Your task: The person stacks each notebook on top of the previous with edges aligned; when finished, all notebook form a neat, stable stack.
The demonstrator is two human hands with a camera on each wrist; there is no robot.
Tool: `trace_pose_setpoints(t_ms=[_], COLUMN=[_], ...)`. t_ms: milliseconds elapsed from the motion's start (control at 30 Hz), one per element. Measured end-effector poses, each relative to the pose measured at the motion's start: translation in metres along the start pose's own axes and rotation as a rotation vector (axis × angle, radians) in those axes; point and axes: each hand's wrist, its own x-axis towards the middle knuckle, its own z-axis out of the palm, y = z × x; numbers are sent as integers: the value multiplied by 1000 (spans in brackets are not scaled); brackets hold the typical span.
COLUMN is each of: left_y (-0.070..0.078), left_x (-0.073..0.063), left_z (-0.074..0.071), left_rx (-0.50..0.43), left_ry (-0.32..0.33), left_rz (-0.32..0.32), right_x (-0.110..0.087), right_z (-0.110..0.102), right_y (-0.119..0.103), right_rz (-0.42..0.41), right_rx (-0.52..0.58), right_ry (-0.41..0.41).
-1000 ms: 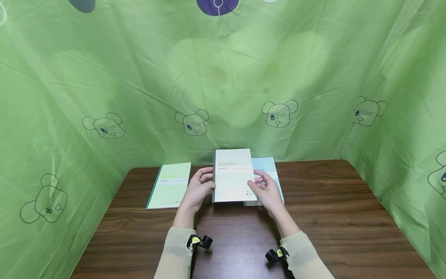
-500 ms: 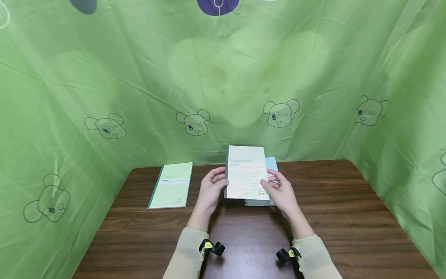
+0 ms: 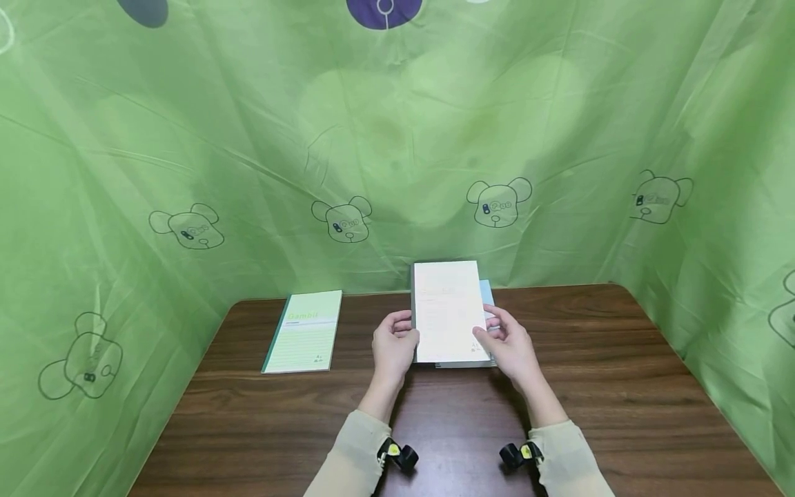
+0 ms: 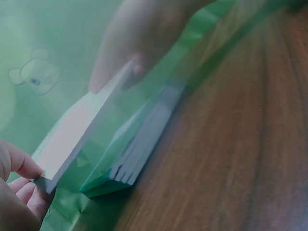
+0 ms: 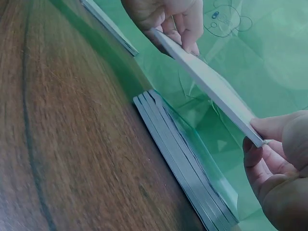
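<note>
A white-covered notebook (image 3: pixel 448 314) with a grey spine is held between both hands at the middle of the far table edge. My left hand (image 3: pixel 394 348) pinches its left, spine side, thumb on top and fingers beneath. My right hand (image 3: pixel 511 346) pinches the lower right edge the same way. Below it lies a stack of several notebooks (image 5: pixel 180 163), mostly hidden in the head view; a strip of light-blue cover (image 3: pixel 487 293) shows at the right. Both wrist views show a gap between the held notebook and the stack.
A pale-green notebook (image 3: pixel 304 331) with a dark green spine lies flat at the left of the brown wooden table (image 3: pixel 621 386). A green curtain (image 3: pixel 397 138) with bear drawings hangs behind the table and along both sides.
Both hands have carried the white notebook to the right, over the stack, hiding more of the blue cover. In the last half second it has also tipped slightly and come a little lower.
</note>
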Motion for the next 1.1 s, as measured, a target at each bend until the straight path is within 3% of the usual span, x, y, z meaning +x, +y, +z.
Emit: trace_pose_setpoints(t_ms=[100,233,533,833,1100], left_y=[0,-4,-12,-21,-28], left_x=[-4,-7,-7,-4,-2], left_z=[6,11,16,14,13], left_rx=[23,-42,-182,-141,-62], left_ry=[4,-45,-296,-412,-435], left_rz=[16,6,-43,-63,-61], right_x=[-1,-2,6,10,7], right_z=[-4,-11,-21,-22,-22], right_y=[-2,-2,12,27,30], right_rz=[20,48,74,79,113], right_rx=[6,48,83,24,7], right_ry=[12,14,72,91,56])
